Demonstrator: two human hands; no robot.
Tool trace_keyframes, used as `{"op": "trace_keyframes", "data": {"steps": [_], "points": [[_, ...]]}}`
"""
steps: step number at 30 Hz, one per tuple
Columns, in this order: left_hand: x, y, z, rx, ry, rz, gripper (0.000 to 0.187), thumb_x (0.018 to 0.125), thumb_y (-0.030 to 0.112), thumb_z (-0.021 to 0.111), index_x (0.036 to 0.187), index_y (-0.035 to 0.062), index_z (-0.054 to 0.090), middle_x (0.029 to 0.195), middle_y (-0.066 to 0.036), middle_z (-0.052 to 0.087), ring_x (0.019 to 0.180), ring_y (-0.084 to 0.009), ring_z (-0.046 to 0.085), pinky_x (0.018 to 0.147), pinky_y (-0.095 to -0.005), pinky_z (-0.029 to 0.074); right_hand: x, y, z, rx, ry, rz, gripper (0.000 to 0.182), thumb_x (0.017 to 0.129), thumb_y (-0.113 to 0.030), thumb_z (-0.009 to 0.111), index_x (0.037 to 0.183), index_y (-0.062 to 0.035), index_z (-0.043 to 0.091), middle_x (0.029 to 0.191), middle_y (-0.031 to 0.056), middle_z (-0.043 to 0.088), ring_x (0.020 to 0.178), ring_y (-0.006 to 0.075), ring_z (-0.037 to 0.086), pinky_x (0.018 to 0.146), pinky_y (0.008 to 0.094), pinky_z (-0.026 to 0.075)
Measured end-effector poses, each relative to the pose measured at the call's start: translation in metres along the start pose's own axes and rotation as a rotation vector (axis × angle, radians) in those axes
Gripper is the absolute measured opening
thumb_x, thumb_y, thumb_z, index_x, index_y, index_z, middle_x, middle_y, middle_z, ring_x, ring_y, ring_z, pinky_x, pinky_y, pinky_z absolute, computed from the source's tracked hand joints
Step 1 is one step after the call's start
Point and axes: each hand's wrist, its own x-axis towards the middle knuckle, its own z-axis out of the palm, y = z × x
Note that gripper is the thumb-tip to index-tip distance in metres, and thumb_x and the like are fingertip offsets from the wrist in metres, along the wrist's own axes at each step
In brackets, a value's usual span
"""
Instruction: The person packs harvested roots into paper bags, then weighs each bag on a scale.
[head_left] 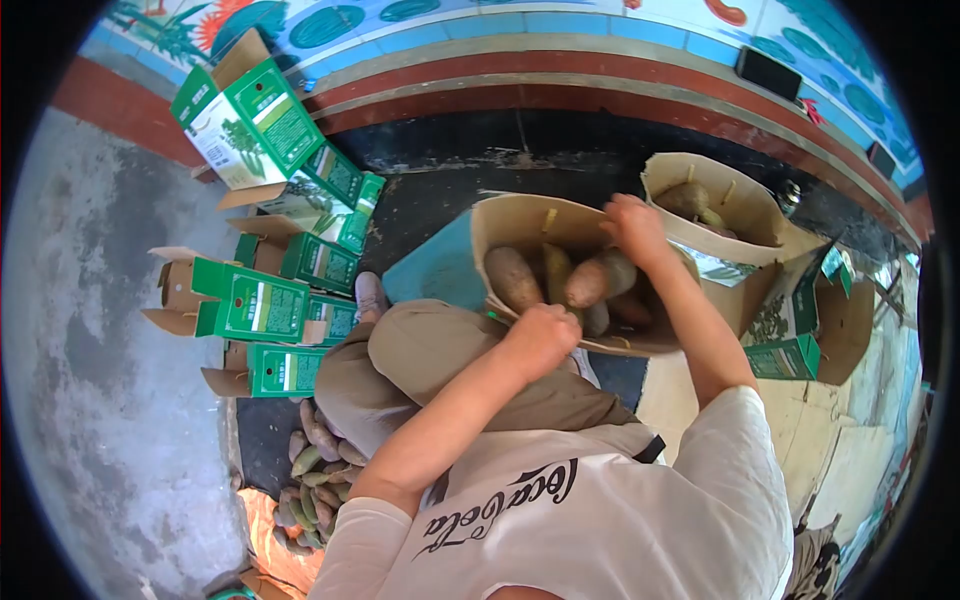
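A cardboard box (pixel 505 215) stands open in front of my knees. Inside it lie several large tubers (pixel 601 278), brownish with some greenish skin. My left hand (pixel 543 340) is closed at the near rim of this box, beside the tubers. At the far rim, my right hand (pixel 634 230) has its fingers curled over the cardboard edge. My fingertips are partly hidden on both sides.
Several green printed boxes (pixel 262 302) are stacked at the left. Tubers (pixel 318 470) are heaped on the floor below them. Another opened box (pixel 715 238) holds tubers at the right, near a green box (pixel 785 355). A phone (pixel 768 70) rests on the wall ledge.
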Motion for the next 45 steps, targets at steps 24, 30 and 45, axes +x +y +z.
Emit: {"op": "trace_keyframes", "data": {"steps": [24, 30, 45], "points": [[-0.007, -0.001, -0.094, -0.126, 0.264, -0.469, 0.021, 0.079, 0.008, 0.066, 0.099, 0.0046, 0.066, 0.098, -0.013, 0.065, 0.092, -0.0293, 0.061, 0.084, -0.0376, 0.048, -0.263, 0.165, -0.105, -0.393, -0.198, 0.882, 0.018, 0.088, -0.016, 0.047, 0.094, -0.0054, 0.06, 0.093, 0.0185, 0.065, 0.087, 0.0361, 0.063, 0.072, 0.0465, 0.051], [-0.097, -0.045, -0.132, 0.07, 0.535, -0.744, 0.018, 0.083, 0.005, 0.062, 0.1, 0.0015, 0.064, 0.095, -0.015, 0.064, 0.09, -0.0301, 0.061, 0.082, -0.0362, 0.047, -0.147, 0.132, -0.058, -0.207, 0.043, 0.508, 0.026, 0.08, -0.017, 0.063, 0.104, -0.0074, 0.061, 0.105, 0.0139, 0.061, 0.098, 0.0325, 0.059, 0.081, 0.0423, 0.049], [-0.199, -0.073, -0.114, 0.181, 0.666, -0.979, 0.015, 0.089, 0.01, 0.057, 0.098, -0.0007, 0.063, 0.09, -0.016, 0.062, 0.084, -0.0332, 0.06, 0.075, -0.0392, 0.047, -0.015, 0.094, 0.06, -0.364, -0.196, 0.489, 0.044, 0.078, -0.031, 0.069, 0.114, -0.0106, 0.054, 0.104, 0.008, 0.062, 0.101, 0.0268, 0.059, 0.085, 0.0418, 0.046]]}}
